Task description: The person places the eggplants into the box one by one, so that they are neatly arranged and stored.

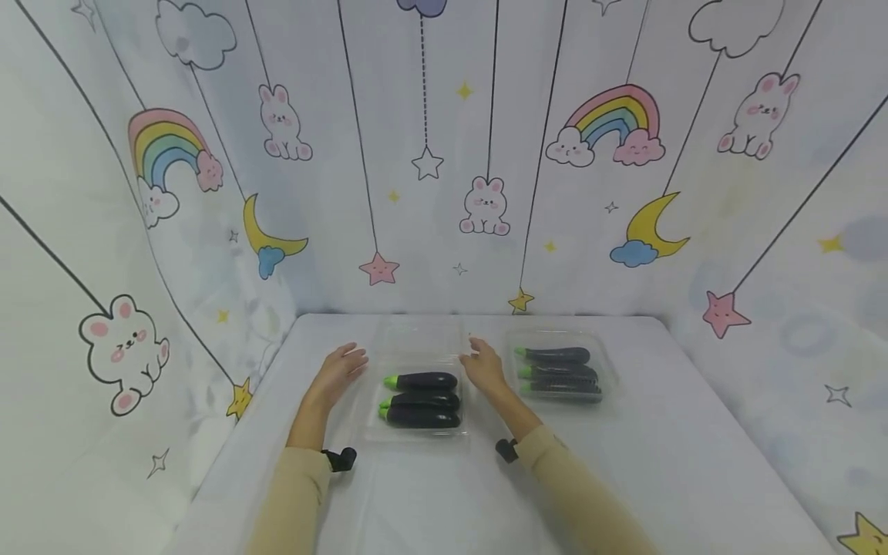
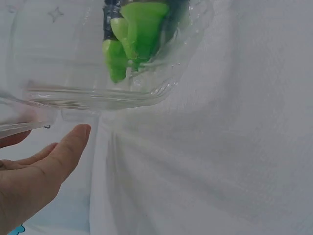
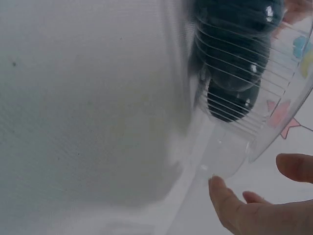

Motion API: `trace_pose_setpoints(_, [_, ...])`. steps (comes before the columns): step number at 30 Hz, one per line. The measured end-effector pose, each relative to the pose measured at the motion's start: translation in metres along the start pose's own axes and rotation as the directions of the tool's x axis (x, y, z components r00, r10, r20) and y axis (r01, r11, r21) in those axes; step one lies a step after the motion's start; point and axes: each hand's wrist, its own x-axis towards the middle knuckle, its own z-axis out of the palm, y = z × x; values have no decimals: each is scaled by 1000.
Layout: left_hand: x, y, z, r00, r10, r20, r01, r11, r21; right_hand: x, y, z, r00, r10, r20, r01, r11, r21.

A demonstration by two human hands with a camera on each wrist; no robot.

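Observation:
Several dark eggplants with bright green stems, one of them the front eggplant [image 1: 421, 417], lie in a clear plastic box [image 1: 423, 433]. Its clear lid [image 1: 419, 339] stands opened away at the back. Beside the box's back left corner is my left hand [image 1: 338, 375], fingers loosely extended; in the left wrist view its fingers [image 2: 73, 147] are close by the plastic edge, one partly seen through it. My right hand [image 1: 483, 366] reaches to the back right corner. In the right wrist view its fingers [image 3: 226, 200] are slightly bent near the lid edge; contact is unclear.
To the right stands a second clear box [image 1: 605, 378] with several eggplants inside, its lid apparently down. Both boxes are on a white-covered table [image 1: 444, 493]. Behind and at the sides hangs a printed cloth [image 1: 430, 223] with rabbits, rainbows and stars.

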Motion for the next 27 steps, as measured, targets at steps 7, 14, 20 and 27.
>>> trace_pose_setpoints(7, [14,-10,-1,999,-23,37,25,999,-45,11,8,5,992,120,39,-120,993,7])
trace_pose_setpoints(14, [22,-20,2,996,-63,69,68,994,-84,15,16,7,985,158,73,-162,985,55])
trace_pose_setpoints(20, [20,-22,5,997,-34,70,47,982,-185,14,18,9,985,137,100,-152,975,160])
trace_pose_setpoints(27, [16,-20,10,998,-43,44,53,959,-278,15,20,12,984,137,115,-159,964,213])
